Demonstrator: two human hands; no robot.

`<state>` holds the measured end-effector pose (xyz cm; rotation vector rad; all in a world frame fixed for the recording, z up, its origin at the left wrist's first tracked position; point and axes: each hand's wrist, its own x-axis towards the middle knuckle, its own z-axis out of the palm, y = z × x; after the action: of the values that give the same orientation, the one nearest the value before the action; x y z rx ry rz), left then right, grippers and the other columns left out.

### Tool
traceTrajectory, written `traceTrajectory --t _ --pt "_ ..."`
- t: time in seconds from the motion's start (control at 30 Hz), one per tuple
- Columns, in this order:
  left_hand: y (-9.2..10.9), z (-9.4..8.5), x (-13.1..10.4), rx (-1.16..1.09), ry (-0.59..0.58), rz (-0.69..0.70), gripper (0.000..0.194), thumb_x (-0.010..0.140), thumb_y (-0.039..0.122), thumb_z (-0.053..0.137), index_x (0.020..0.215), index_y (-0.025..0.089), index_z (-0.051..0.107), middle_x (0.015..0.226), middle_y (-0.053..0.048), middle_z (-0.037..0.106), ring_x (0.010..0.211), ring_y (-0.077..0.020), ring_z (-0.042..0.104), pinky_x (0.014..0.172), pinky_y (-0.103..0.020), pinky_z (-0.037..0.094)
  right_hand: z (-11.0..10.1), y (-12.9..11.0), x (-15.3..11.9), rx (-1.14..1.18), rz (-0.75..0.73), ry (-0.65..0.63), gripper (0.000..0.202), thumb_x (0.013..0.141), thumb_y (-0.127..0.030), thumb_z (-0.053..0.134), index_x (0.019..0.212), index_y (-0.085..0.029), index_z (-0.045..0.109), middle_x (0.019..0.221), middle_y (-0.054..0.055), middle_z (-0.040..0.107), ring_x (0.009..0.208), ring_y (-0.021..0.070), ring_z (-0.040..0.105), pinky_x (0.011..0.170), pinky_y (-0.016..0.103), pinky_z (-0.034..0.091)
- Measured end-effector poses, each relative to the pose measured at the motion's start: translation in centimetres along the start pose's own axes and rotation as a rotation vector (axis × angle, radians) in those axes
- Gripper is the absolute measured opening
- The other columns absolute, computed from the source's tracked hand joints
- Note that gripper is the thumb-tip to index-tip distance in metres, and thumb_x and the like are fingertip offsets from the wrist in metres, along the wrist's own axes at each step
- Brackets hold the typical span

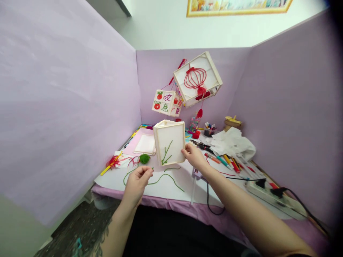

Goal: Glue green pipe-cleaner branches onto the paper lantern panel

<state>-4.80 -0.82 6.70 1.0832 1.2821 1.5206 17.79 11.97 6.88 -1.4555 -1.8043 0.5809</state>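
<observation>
My right hand (193, 155) grips the lower right edge of a white box lantern (173, 141) with a pale wooden frame, holding it tilted above the table. Green yarn forms a branching stem on its front panel. My left hand (139, 181) is closed in a pinch, lower and to the left. A tiny green tip, apparently a bit of green yarn, shows at its fingertips. A long strand of green yarn (171, 176) curves across the white sheet beside it, and a ball of green yarn (144, 159) lies just behind.
Two finished lanterns hang at the back, one with a red lantern design (197, 78). A glue gun (197, 173) with a black cord lies right of centre. Markers (225, 162), crumpled white paper (233, 142) and a power strip (276, 198) occupy the right side. Purple panels enclose the table.
</observation>
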Motion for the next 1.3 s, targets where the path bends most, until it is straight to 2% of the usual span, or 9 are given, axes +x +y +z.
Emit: traceTrajectory --t 0.13,0.27,0.37,0.43,0.53,0.63,0.87,1.13,1.3 --pt "2.3 -0.2 -0.1 0.292 -0.025 0.289 0.016 0.076 0.033 0.068 0.073 0.017 0.068 0.066 -0.001 0.062 0.059 -0.013 0.052 0.056 -0.023 0.039 -2.7 -1.4 -1.4 0.077 -0.007 -0.022 0.012 0.085 -0.029 0.053 0.088 -0.018 0.057 0.088 0.006 0.068 0.078 0.0188 0.064 0.067 0.028 0.049" --pt "5.6 0.0 0.8 0.612 -0.15 0.852 0.009 0.083 0.021 0.062 0.084 0.021 0.071 0.081 -0.005 0.069 0.076 -0.0168 0.06 0.071 -0.028 0.046 -6.2 -2.9 -3.2 0.334 0.092 -0.162 0.015 0.082 -0.032 0.059 0.087 -0.018 0.056 0.082 0.005 0.068 0.071 0.0175 0.066 0.057 0.026 0.054" --pt "7.9 0.6 2.0 0.728 -0.28 1.24 0.017 0.084 0.015 0.061 0.095 0.024 0.07 0.085 -0.004 0.07 0.078 -0.0156 0.061 0.076 -0.03 0.048 -8.7 -3.8 -4.3 0.457 0.17 -0.276 0.017 0.077 -0.032 0.066 0.082 -0.018 0.057 0.075 0.003 0.069 0.063 0.0161 0.066 0.052 0.024 0.054" --pt "9.3 1.0 2.6 0.771 -0.381 1.408 0.022 0.084 0.012 0.06 0.098 0.026 0.07 0.086 -0.003 0.071 0.078 -0.0146 0.062 0.074 -0.029 0.048 -10.2 -4.3 -4.8 0.493 0.209 -0.326 0.017 0.074 -0.031 0.069 0.077 -0.018 0.058 0.071 0.003 0.069 0.058 0.0156 0.065 0.048 0.023 0.053" --pt "11.0 1.4 2.6 0.787 -0.524 1.564 0.025 0.086 0.011 0.058 0.101 0.028 0.069 0.088 -0.003 0.072 0.08 -0.0146 0.063 0.074 -0.028 0.049 -11.9 -5.0 -5.6 0.518 0.235 -0.383 0.018 0.069 -0.031 0.073 0.071 -0.019 0.059 0.065 0.002 0.068 0.053 0.0148 0.064 0.042 0.022 0.051" --pt "12.5 1.7 2.1 0.889 -0.657 1.611 0.027 0.086 0.012 0.059 0.103 0.031 0.068 0.089 -0.001 0.073 0.078 -0.0146 0.064 0.07 -0.028 0.047 -13.2 -5.7 -6.3 0.544 0.262 -0.461 0.019 0.068 -0.032 0.074 0.069 -0.019 0.06 0.062 0.002 0.068 0.05 0.0144 0.063 0.041 0.022 0.051" --pt "15.1 2.6 0.7 1.084 -1.019 1.398 0.023 0.086 0.019 0.058 0.099 0.034 0.07 0.09 -0.001 0.073 0.072 -0.0155 0.065 0.059 -0.027 0.047 -14.7 -6.7 -7.7 0.539 0.26 -0.597 0.017 0.068 -0.034 0.074 0.072 -0.019 0.066 0.068 0.004 0.071 0.052 0.0157 0.064 0.04 0.022 0.051" --pt "15.8 3.1 -0.2 1.014 -1.154 1.295 0.022 0.082 0.02 0.063 0.096 0.034 0.072 0.092 -0.001 0.075 0.07 -0.0164 0.066 0.051 -0.027 0.044 -14.7 -7.0 -8.1 0.535 0.276 -0.655 0.02 0.066 -0.031 0.077 0.072 -0.017 0.065 0.064 0.002 0.066 0.05 0.0133 0.062 0.039 0.018 0.049" --pt "15.5 3.0 -0.2 0.897 -1.152 1.405 0.03 0.08 0.017 0.067 0.104 0.034 0.07 0.093 0.0 0.075 0.069 -0.0152 0.066 0.047 -0.027 0.04 -14.7 -7.1 -8.1 0.522 0.282 -0.63 0.02 0.062 -0.028 0.08 0.068 -0.016 0.064 0.061 0.001 0.063 0.049 0.0127 0.06 0.037 0.018 0.047"
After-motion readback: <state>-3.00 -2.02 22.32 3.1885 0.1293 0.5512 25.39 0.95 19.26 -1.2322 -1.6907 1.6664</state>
